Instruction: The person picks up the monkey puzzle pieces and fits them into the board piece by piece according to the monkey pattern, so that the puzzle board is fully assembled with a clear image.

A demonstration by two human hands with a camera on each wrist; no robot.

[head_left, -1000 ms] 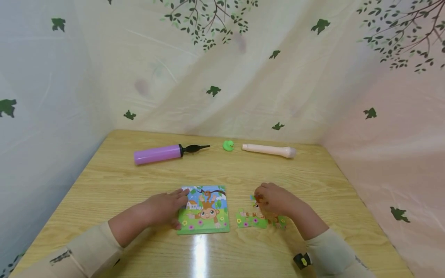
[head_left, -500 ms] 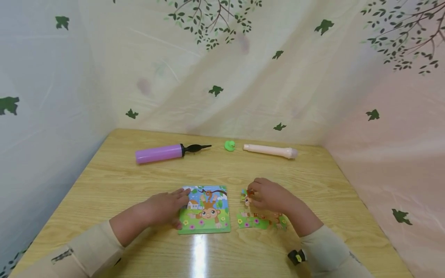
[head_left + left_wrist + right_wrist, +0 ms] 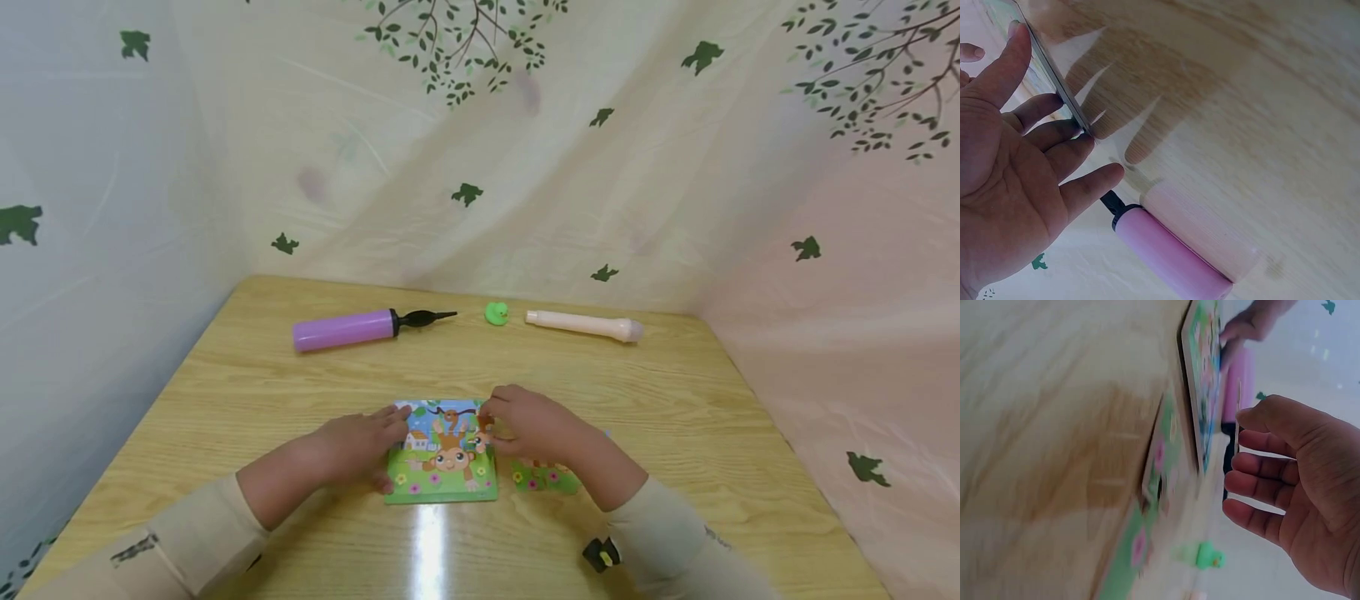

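Observation:
A square monkey jigsaw puzzle (image 3: 442, 479) lies flat on the wooden table. At its left edge my left hand (image 3: 360, 446) rests, fingertips on the upper left part and thumb by the lower left corner. The left wrist view shows the fingers of that hand (image 3: 1035, 150) nearly straight against the board's edge. My right hand (image 3: 536, 425) pinches a thin puzzle piece (image 3: 482, 440) with a monkey's face over the board's right side. Seen edge-on in the right wrist view, the piece (image 3: 1239, 419) sits between thumb and fingertips, above the board.
Several joined puzzle pieces (image 3: 543, 477) with flowers lie right of the board, partly hidden under my right forearm. Along the back stand a purple balloon pump (image 3: 345, 331), a green toy duck (image 3: 497, 313) and a pale pink microphone-shaped stick (image 3: 581, 324). A patterned cloth hangs behind.
My right hand has lifted the monkey-face piece from the loose group and carried it left to the board's right side. The left hand stays at the board's left edge.

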